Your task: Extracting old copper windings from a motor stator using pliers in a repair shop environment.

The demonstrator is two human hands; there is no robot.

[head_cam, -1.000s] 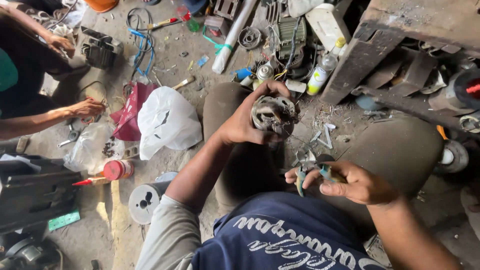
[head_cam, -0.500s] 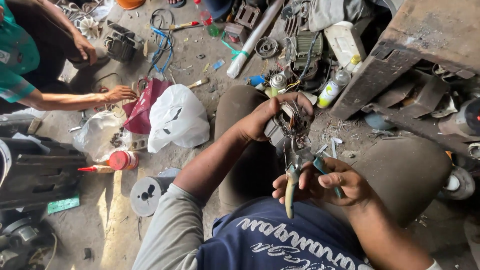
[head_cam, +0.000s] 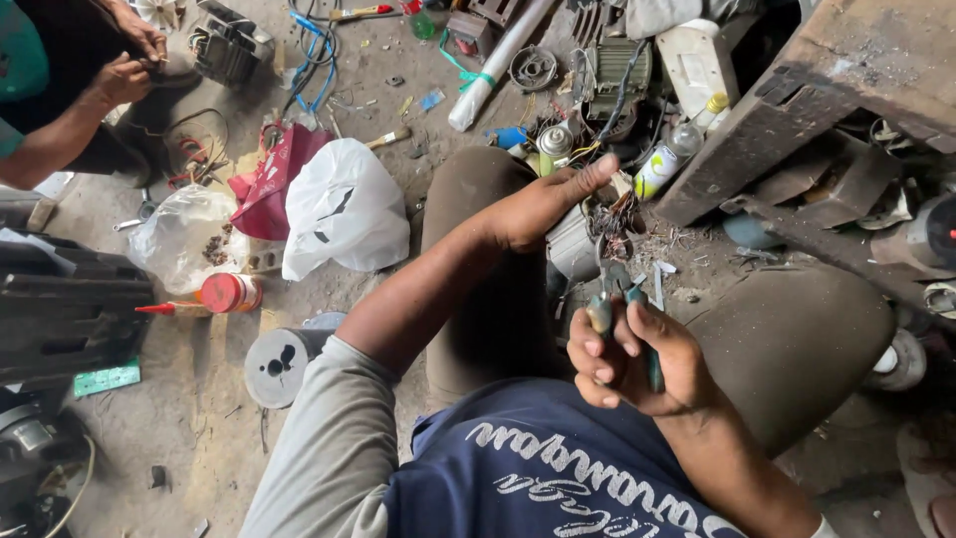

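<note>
My left hand (head_cam: 543,204) grips a round metal motor stator (head_cam: 583,239) with copper windings, held between my knees. My right hand (head_cam: 637,354) is closed on a pair of pliers (head_cam: 609,299) with green-grey handles, their jaws pointing up into the wires at the stator's edge (head_cam: 615,221). The stator is mostly hidden behind my left hand. My legs in brown trousers (head_cam: 797,339) frame both hands, and my blue shirt fills the bottom of the view.
On the dirt floor lie a white plastic bag (head_cam: 344,209), a red bag (head_cam: 274,184), a clear bag (head_cam: 189,239), a red-capped bottle (head_cam: 224,294) and a wire spool (head_cam: 279,364). Another person's hands (head_cam: 124,75) work at the top left. A wooden bench (head_cam: 827,90) stands at right.
My right hand has lifted the pliers from near my lap up to the stator's wires. My left hand has shifted over the stator, thumb stretched out. The camera has come closer.
</note>
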